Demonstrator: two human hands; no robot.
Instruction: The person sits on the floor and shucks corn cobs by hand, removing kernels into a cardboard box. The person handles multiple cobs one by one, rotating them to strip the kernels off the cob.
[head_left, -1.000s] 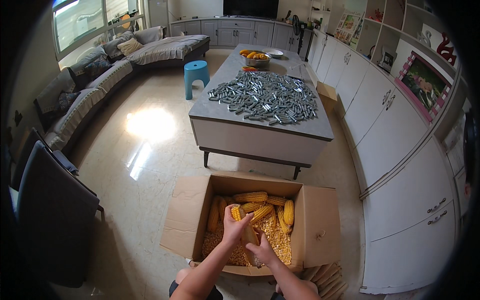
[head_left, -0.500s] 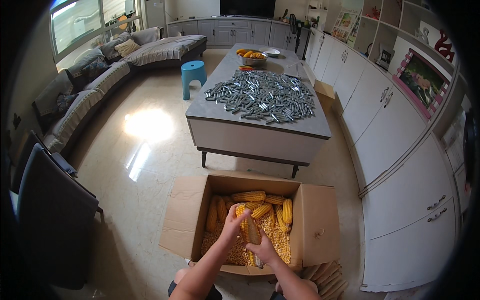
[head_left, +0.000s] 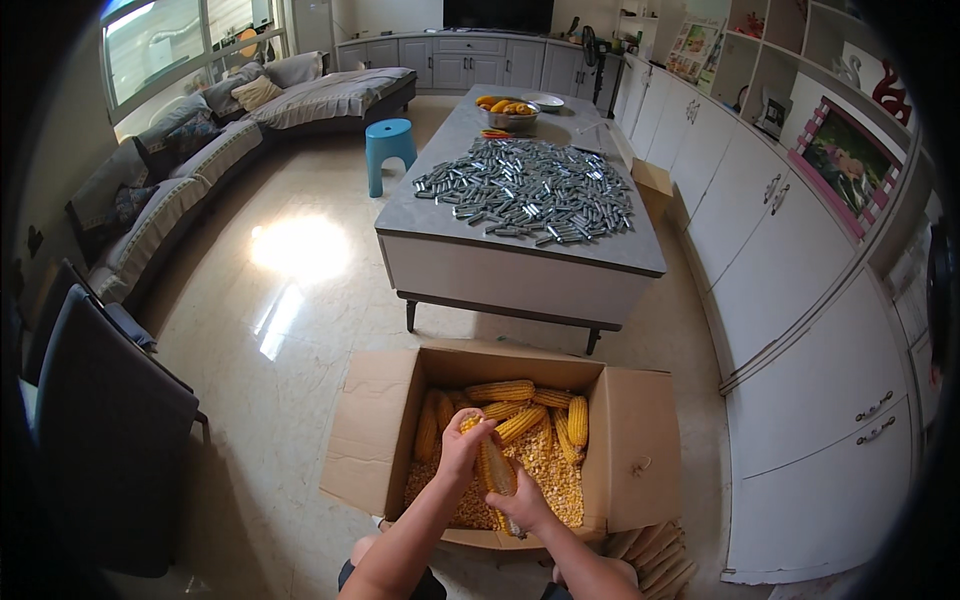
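Over the open cardboard box [head_left: 362, 425] I hold one corn cob [head_left: 494, 468], partly stripped, with a pale bare strip along its length. My left hand [head_left: 464, 446] is closed round its far end. Lower down, my right hand [head_left: 522, 502] grips the near end, thumb lying along the cob. Beneath my hands, loose yellow kernels [head_left: 556, 487] cover the bottom of the box. Several whole corn cobs [head_left: 501, 391] lie on the kernels along the far side and the corners.
Beyond the box stands a low table [head_left: 520, 268] bearing a heap of small metallic cylinders [head_left: 535, 190] and a metal bowl [head_left: 510, 120] of yellow pieces. A blue stool [head_left: 389, 158] is left of it. White cabinets [head_left: 790, 290] line the right; a dark chair [head_left: 110, 420] stands left.
My left hand has shifted slightly left and down along the cob, and the cob has turned a little, showing more of its bare strip. Both hands keep their grip.
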